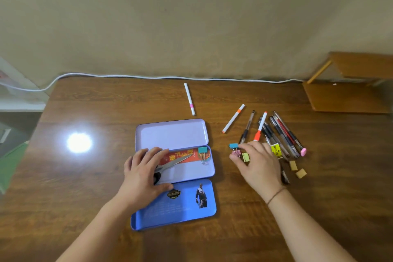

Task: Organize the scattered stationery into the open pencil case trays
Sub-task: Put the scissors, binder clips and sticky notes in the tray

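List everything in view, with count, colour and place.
Pencil case: one, lilac trays, blue lid, table centre.
Scissors: one, silver blades, middle tray.
Binder clips in case: one teal, perhaps more beneath, middle tray's right end.
Loose binder clips: teal, pink, yellow, at right fingertips.
White markers: pink band, orange band, orange cap, beyond case.
Pens: several, dark and clear, right pile.
Erasers: two tan, one pink.
Cable: white, table's back edge.
Left hand: on scissors.
Right hand: over clips.

Single head-worn wide-angle view, looking forward and down, close over wooden table (85, 176)
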Tool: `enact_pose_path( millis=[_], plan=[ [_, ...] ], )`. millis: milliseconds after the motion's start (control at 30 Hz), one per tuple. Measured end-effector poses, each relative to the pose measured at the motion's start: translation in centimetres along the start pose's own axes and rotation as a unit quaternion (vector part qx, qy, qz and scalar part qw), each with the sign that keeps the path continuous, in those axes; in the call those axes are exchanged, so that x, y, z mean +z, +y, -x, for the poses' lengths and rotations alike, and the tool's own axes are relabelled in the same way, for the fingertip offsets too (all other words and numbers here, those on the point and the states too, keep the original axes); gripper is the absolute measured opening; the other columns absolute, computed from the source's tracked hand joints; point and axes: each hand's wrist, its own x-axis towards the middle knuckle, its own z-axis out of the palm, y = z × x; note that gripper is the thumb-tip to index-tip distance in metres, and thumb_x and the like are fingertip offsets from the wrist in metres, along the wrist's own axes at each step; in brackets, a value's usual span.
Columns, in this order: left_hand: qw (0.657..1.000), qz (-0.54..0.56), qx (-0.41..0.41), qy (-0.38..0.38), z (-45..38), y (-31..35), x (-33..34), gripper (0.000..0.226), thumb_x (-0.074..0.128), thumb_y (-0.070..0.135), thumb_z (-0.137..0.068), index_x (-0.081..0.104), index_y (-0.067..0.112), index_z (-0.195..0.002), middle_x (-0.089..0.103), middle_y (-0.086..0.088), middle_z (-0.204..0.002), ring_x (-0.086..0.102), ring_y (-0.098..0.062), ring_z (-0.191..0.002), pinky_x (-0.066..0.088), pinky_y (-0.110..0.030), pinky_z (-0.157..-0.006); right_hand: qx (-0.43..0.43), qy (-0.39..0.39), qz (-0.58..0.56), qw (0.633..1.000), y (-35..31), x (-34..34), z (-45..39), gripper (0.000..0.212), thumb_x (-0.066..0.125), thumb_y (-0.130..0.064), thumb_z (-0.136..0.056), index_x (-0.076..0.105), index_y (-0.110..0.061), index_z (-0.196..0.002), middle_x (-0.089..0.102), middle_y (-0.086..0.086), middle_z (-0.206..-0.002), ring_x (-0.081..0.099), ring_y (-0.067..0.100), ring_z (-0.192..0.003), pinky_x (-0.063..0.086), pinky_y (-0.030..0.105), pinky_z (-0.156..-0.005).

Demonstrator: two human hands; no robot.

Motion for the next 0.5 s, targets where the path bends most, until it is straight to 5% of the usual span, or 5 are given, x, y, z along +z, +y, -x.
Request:
enact_pose_path(
  millis=[133, 333, 500],
  plan=[
    [1.0, -0.009, 0.008, 0.004, 0.0, 1.1, 0.4, 0.086, 0.063, 0.066, -0.061, 0.038, 0.041, -0.14, 0.04, 0.012, -0.144, 0.029, -0.025, -0.133, 0.02, -0.049, -0.109, 0.04, 0.008, 0.056, 0.998, -2.5, 0.4, -1.2, 0.049, 0.047, -0.06, -0.088, 0.054, -0.032, -0.128, 0.059, -0.008, -0.119, 0.047, 0.016, -0.109, 0.043, 0.028, -0.072],
    [0.999, -0.035, 0.011, -0.003, 0.2, 1.0, 0.9, 0.078, 0.049, 0.074, -0.063, 0.044, 0.044, -0.135, 0.036, 0.007, -0.146, 0.026, -0.029, -0.133, 0.023, -0.052, -0.11, 0.012, -0.021, 0.129, 0.991, -3.3, 0.0, -2.9, 0.035, 0.05, -0.044, -0.093, 0.058, -0.028, -0.122, 0.058, -0.003, -0.116, 0.048, 0.017, -0.108, 0.044, 0.027, -0.071],
    [0.999, -0.052, 0.007, -0.014, 0.2, 0.9, 1.0, 0.079, 0.043, 0.077, -0.067, 0.043, 0.042, -0.138, 0.031, 0.004, -0.15, 0.02, -0.03, -0.137, 0.019, -0.053, -0.112, 0.069, -0.013, -0.17, 0.983, -2.8, -1.4, -2.5, 0.018, 0.066, -0.031, -0.087, 0.06, -0.023, -0.102, 0.063, -0.004, -0.095, 0.061, 0.009, -0.084, 0.047, 0.018, -0.062]
  ],
)
